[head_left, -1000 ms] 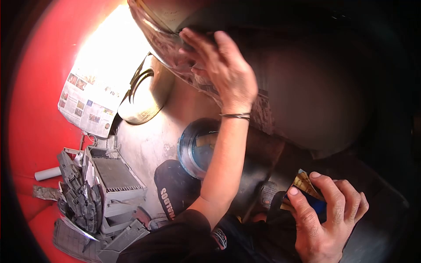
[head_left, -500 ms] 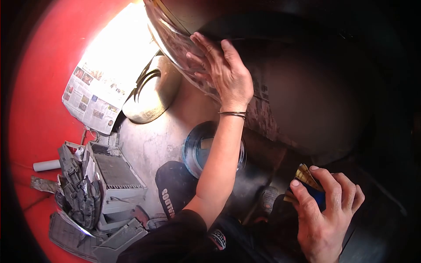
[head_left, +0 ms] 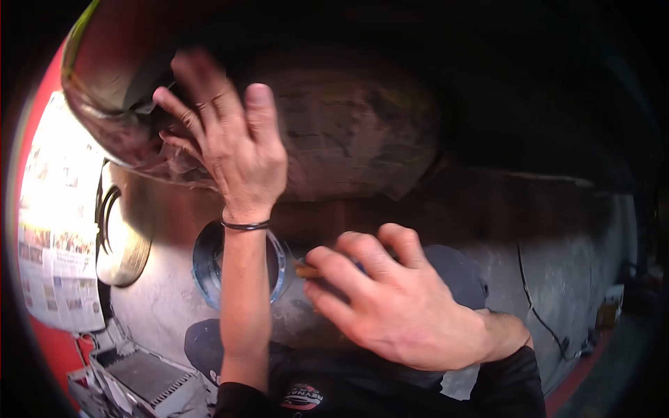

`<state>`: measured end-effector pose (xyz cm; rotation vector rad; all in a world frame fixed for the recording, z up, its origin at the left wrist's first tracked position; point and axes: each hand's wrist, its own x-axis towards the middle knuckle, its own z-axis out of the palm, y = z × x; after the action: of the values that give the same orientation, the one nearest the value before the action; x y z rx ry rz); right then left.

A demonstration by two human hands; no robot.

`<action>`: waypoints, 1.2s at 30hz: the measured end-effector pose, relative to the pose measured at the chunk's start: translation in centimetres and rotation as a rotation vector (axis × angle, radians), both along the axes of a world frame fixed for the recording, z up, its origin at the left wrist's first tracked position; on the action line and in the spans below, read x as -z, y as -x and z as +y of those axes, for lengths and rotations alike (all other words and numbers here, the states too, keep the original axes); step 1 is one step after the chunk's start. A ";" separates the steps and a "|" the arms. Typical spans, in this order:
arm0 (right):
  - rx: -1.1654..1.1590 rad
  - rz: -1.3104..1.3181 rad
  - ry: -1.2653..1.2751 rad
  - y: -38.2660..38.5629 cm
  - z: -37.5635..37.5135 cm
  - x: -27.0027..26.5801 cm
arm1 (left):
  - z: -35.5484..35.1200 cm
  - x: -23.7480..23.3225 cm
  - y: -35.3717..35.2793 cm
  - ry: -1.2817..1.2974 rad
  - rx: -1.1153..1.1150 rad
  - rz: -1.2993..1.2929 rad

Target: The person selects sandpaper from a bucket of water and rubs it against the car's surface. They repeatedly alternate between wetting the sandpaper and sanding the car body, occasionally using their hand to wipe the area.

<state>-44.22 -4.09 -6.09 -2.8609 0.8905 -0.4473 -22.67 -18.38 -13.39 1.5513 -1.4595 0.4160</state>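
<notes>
My left hand (head_left: 240,150) is raised at the upper left with its fingers spread and holds nothing. It is in front of a dark curved panel (head_left: 115,132), partly covered with printed paper; whether it touches the panel cannot be made out. My right hand (head_left: 390,299) is lower, right of centre, its fingers bent round a small yellowish-brown folded piece (head_left: 306,269), mostly hidden by the fingers. Behind my left forearm, a round bluish container (head_left: 208,268) stands on the floor.
Newspaper sheets (head_left: 63,244) hang on the red surface at the left, beside a pale tyre-like ring (head_left: 125,244). Grey plastic parts (head_left: 143,376) lie at the lower left. A thin dark cable (head_left: 527,296) runs over the floor at the right.
The view has swung to the right. My right hand has come inward, nearer my left forearm, and turned so its back shows. My left hand's fingers are more widely spread.
</notes>
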 end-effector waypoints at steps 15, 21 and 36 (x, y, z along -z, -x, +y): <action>-0.094 0.050 -0.008 0.3 2.1 1.0 | -2.5 -2.3 7.1 -0.011 0.413 -0.956; -0.342 0.196 -0.083 -2.0 -2.1 3.0 | 7.4 0.0 -0.7 -0.167 0.390 -0.575; -0.183 0.636 -0.166 -27.8 -4.0 40.1 | 28.2 18.2 -22.7 -0.497 -0.162 0.348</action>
<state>-16.47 -8.06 -46.18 -2.9096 0.6745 0.5599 0.04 9.81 -31.58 2.0233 -1.2192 -0.1409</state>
